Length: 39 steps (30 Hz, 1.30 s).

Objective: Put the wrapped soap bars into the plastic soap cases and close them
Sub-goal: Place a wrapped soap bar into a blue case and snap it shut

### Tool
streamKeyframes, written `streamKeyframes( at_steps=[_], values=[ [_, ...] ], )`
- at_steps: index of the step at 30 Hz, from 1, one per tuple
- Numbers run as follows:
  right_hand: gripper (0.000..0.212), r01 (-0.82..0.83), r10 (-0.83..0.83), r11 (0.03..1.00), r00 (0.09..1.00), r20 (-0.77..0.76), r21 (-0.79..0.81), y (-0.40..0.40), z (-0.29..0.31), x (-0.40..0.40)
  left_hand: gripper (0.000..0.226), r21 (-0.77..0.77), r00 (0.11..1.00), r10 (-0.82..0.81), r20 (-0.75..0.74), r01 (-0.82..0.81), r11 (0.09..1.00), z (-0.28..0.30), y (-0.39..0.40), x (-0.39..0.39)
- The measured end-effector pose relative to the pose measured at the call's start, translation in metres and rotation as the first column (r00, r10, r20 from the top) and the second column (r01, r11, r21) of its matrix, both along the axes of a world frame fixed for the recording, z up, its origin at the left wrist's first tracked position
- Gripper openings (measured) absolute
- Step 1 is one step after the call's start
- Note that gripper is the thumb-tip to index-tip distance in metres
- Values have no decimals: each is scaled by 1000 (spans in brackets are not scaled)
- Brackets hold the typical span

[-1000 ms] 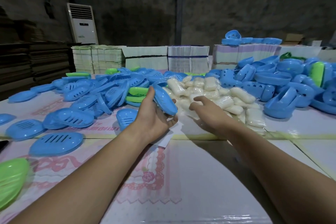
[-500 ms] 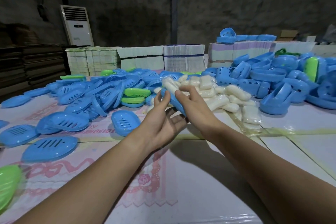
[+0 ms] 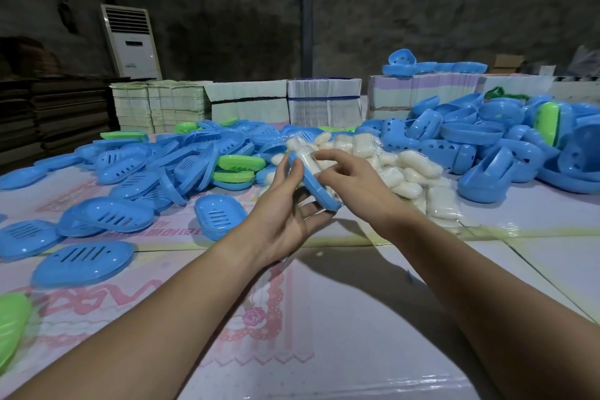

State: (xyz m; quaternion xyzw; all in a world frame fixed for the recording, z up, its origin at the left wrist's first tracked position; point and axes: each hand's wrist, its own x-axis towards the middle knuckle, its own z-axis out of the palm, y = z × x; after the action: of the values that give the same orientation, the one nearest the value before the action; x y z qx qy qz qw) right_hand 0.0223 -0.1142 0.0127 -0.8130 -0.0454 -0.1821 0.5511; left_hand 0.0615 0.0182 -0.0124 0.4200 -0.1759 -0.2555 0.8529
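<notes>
**Soap going into a tilted case half**

Warehouse bench carries heaps of blue case halves and wrapped soap bars. Left hand curls its grip round a blue case half, held tilted above the bench. Right hand pinches a wrapped soap bar into it. On that tilt the slick wrapper could slide out before a lid goes on.

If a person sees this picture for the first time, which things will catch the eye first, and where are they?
First, the two hands in the middle: the left hand holds a blue soap case half while the right hand presses a wrapped soap bar into it. Behind them lies a pile of white wrapped soaps, with heaps of blue lids on the left and deeper blue case halves on the right.
</notes>
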Motion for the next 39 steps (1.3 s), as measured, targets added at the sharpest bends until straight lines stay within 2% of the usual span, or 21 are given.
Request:
streamKeyframes(
  at_steps=[6, 9, 11, 13, 14, 15, 17, 18, 19, 20, 23, 27, 31, 36, 39],
  values=[
    [32, -76, 73, 995, 996, -54, -60, -5, 2, -2, 22, 11, 1000, 16, -20, -16, 1000, 0, 3, 0],
    [33, -92, 91, 994, 995, -36, -49, -6, 0, -2, 32, 1, 999, 35, -25, -35, 999, 1, 3, 1],
    [28, -34, 35, 998, 999, 15, -51, -8, 1, 0, 40, -3, 999, 43, -28, -44, 999, 3, 3, 1],
    [29, 139, -132, 986, 989, 71, -96, -21, 9, 6, 46, 7, 998, 36, -43, -35, 999, 4, 4, 1],
    [31, 258, -246, 953, 965, 92, -159, -32, 14, 9, 50, 11, 998, 28, -58, -27, 1000, 4, 4, 1],
    [34, 392, -373, 879, 920, 119, -272, -46, 17, 12, 53, 11, 997, 20, -75, -19, 1000, 4, 3, 0],
    [42, 626, -613, 598, 759, 217, -501, -82, 16, 10, 61, -3, 995, 2, -101, -2, 1000, 4, 1, -1],
    [45, 702, -697, 469, 667, 263, -536, -101, 11, 6, 63, -6, 994, -6, -108, 5, 1000, 4, 0, -1],
    [49, 756, -764, 390, 585, 274, -526, -119, 4, 1, 63, -6, 994, -12, -108, 11, 1000, 3, -1, -1],
    [53, 792, -818, 354, 520, 246, -497, -134, -3, -5, 61, -4, 994, -17, -105, 17, 1000, 2, -1, -1],
    [62, 824, -903, 333, 419, 97, -458, -160, -13, -10, 56, -2, 995, -15, -102, 15, 1000, 0, -2, 0],
    [55, 790, -906, 356, 423, 24, -499, -167, -19, -5, 67, 4, 994, -33, -101, 33, 999, -3, -2, 1],
    [53, 806, -921, 349, 390, -14, -478, -173, -22, -7, 62, 6, 993, -28, -118, 29, 1000, -3, -1, 2],
    [35, 804, -912, 291, 397, 103, -519, -171, -22, -9, 46, 9, 989, -27, -143, 29, 1000, -3, -1, 0],
    [45, 805, -862, 309, 462, 210, -507, -166, -20, -9, 47, 19, 990, -21, -142, 24, 1000, -2, -2, -3]
  ],
)
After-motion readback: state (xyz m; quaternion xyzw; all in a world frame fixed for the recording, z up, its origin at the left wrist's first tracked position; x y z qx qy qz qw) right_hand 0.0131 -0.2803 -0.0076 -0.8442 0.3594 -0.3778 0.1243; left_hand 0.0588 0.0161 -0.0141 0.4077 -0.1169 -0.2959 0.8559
